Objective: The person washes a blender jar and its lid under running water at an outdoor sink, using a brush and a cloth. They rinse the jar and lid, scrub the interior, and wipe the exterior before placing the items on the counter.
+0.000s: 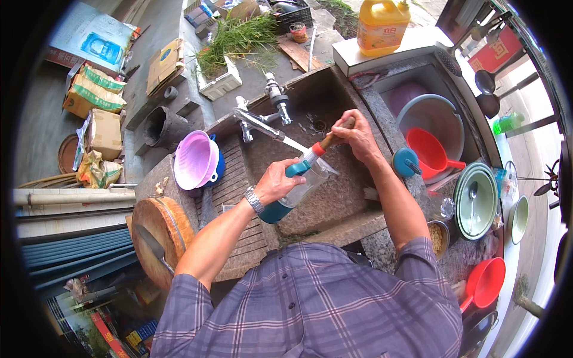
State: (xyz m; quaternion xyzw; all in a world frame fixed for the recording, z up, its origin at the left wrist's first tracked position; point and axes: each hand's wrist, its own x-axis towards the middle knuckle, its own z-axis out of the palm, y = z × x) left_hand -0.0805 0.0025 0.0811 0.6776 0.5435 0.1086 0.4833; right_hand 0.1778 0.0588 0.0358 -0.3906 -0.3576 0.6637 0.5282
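Note:
Over the stone sink (322, 212), my left hand (277, 181) is closed on a clear tumbler with a teal handle and base (277, 211), held tilted. My right hand (360, 138) grips a wooden-handled tool (328, 141) with a red collar, its lower end at the tumbler's mouth; I cannot make out its head. Water (295, 144) streams from the metal tap (262, 125) beside the tumbler's mouth. A round teal lid (406, 162) lies on the ledge to the right of my right forearm.
Left of the sink are a pink colander (196, 160) and a round chopping board (149, 224) with a cleaver (153, 246). To the right stand green bowls (471, 218), a red ladle (425, 152) in a grey basin (450, 116), and a yellow jug (382, 27) behind.

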